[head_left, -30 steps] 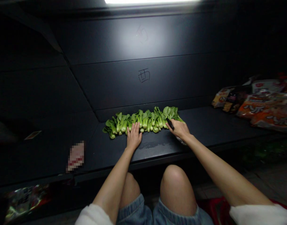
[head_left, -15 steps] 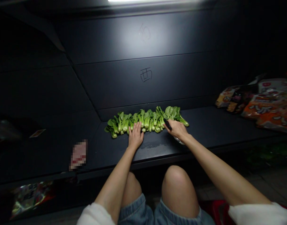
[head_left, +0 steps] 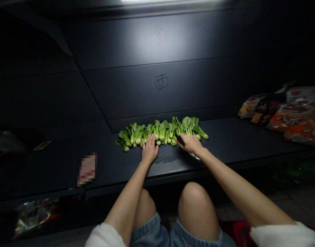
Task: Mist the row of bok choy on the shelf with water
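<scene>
A long row of green leafy vegetables (head_left: 162, 131) with pale stems lies along the back of a dark shelf. My left hand (head_left: 149, 149) rests flat with fingers stretched at the front of the row, touching the stem ends. My right hand (head_left: 190, 143) is closed around a black-handled tool (head_left: 180, 139), near the right part of the row. A shiny, curved part (head_left: 194, 156) shows below that hand; the rest is hidden, so its exact shape cannot be told.
Colourful packaged bags (head_left: 296, 115) lie at the right. On the left are a small card (head_left: 42, 145) and a pixelated pinkish item (head_left: 87, 169). A shiny package (head_left: 33, 214) sits below the shelf's front edge (head_left: 170, 174).
My right hand has shifted slightly left with the black-handled tool. My left hand stays at the same stems; the whole view has moved a little.
</scene>
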`<state>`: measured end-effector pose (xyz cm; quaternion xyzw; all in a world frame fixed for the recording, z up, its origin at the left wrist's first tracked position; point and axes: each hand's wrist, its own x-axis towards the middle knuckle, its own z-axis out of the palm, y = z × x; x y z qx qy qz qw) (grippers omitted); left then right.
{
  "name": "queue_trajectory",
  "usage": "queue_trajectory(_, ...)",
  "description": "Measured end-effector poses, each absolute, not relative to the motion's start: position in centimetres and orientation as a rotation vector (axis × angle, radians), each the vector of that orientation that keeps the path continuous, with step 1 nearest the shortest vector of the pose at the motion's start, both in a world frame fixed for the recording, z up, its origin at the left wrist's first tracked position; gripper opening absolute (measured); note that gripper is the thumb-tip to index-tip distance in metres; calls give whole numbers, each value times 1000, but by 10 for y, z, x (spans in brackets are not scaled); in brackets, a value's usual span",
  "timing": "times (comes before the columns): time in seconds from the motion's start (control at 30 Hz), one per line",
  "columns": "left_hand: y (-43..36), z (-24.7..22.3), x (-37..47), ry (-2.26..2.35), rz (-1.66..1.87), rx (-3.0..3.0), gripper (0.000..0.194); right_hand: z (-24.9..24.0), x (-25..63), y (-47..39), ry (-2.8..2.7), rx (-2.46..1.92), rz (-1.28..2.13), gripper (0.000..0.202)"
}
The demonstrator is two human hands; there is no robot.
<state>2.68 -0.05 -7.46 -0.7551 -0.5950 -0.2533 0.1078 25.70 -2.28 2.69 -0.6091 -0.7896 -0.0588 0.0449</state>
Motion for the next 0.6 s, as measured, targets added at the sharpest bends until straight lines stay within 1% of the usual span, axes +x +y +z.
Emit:
queue_trajectory(0.37, 0, -72, 23, -1805, -798, -2239, 67, 26, 250, -25, -2504, -1772, -172, 43)
queue_trajectory(0.6, -8, -65, 2, -1765, -783, -2244, 61, 28, 237, -27, -2569, -1702, -177, 41)
